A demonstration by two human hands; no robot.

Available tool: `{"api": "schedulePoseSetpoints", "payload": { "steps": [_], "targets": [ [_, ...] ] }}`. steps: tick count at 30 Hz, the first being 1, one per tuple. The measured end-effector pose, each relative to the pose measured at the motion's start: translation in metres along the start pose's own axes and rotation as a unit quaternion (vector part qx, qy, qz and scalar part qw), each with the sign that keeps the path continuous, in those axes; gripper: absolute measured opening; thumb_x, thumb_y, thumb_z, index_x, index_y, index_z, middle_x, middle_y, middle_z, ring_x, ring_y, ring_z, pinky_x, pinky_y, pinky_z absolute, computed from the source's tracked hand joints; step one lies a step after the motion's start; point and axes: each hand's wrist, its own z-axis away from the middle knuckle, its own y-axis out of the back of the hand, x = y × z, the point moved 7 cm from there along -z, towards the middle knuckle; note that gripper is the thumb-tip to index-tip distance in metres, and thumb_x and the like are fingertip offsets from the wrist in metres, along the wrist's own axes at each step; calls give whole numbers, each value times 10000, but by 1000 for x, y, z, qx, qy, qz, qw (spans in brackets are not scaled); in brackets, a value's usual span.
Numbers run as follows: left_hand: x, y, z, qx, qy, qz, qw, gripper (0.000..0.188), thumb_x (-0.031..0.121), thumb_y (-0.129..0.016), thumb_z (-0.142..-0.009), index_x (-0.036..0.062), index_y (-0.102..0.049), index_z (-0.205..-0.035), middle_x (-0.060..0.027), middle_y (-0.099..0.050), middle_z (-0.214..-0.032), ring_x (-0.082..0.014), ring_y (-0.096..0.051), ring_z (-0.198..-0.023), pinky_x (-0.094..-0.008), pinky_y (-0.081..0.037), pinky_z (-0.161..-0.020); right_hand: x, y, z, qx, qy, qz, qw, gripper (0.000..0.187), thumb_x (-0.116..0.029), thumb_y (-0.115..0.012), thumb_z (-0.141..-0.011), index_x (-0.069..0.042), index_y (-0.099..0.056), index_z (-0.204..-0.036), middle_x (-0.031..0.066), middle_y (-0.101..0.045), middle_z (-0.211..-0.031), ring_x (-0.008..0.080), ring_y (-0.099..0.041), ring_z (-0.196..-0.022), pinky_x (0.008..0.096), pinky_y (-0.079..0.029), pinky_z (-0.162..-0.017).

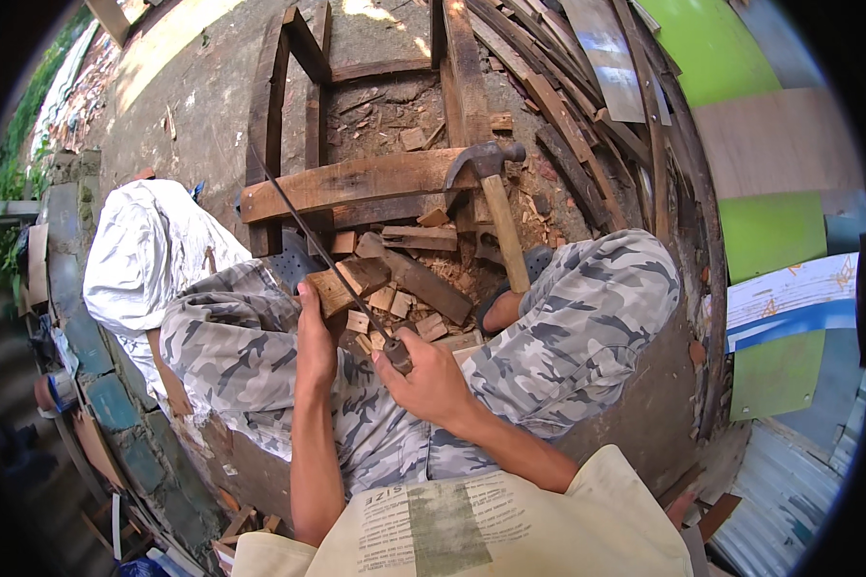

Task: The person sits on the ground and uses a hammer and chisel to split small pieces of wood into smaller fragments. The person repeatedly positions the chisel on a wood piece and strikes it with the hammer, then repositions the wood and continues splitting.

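Right grip tight round tool handle, left grip firm on wood block, lettering across cream shirt.

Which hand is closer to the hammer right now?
Right. The right hand, gripping a dark tool handle, is just left of and nearer you than the hammer's lower end; the left hand, at the wooden block, is farther left.

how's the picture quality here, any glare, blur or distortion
In the head view, the fisheye lens bows straight edges and leaves a black rim; sunlight bleaches a patch of ground at upper left; the lower-left edge is dim and soft; the hammer, wooden block and left hand near the middle look fairly sharp.
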Motion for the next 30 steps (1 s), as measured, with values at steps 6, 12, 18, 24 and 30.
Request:
{"api": "schedulePoseSetpoints", "payload": {
  "steps": [6,12,18,24,30],
  "targets": [
    [-1,0,-3,3,11,-21,1000,770,662,-328,-1028,-2,-519,-1367,-125,-615,-1251,-231,-602,-1123,-366,-449,-1022,6,0,5,47,9,-35,998,229,-157,-670,-920,54,-585,-943,247,-649,-690,419,-687,-664,441,-508,-561],
    [-6,3,0,-3,14,-3,1000,783,675,-341,-1019,0,-516,-1375,-123,-606,-1269,-226,-588,-1154,-356,-433,-1040,8,-4,4,-21,-25,39,999,238,-174,-661,-920,51,-587,-942,261,-653,-704,448,-674,-677,475,-510,-579],
    [-3,1,0,-2,14,-27,1000,777,673,-345,-1020,1,-518,-1371,-123,-605,-1265,-221,-586,-1155,-360,-424,-1049,11,-4,6,42,5,-35,999,283,-215,-654,-922,61,-597,-948,268,-658,-720,462,-669,-691,507,-514,-607],
    [-3,4,4,0,14,-2,1000,737,640,-350,-1035,0,-527,-1354,-119,-615,-1244,-215,-593,-1132,-351,-441,-1028,15,-2,2,-3,-20,28,999,279,-220,-648,-936,54,-600,-926,254,-654,-699,443,-671,-667,474,-503,-583],
    [3,-7,4,-8,26,9,1000,746,633,-357,-1036,-22,-523,-1353,-143,-599,-1293,-237,-581,-1193,-379,-433,-1070,3,3,5,55,2,-56,997,283,-224,-653,-933,52,-591,-914,252,-644,-683,454,-661,-656,473,-498,-576]
  ]
}}
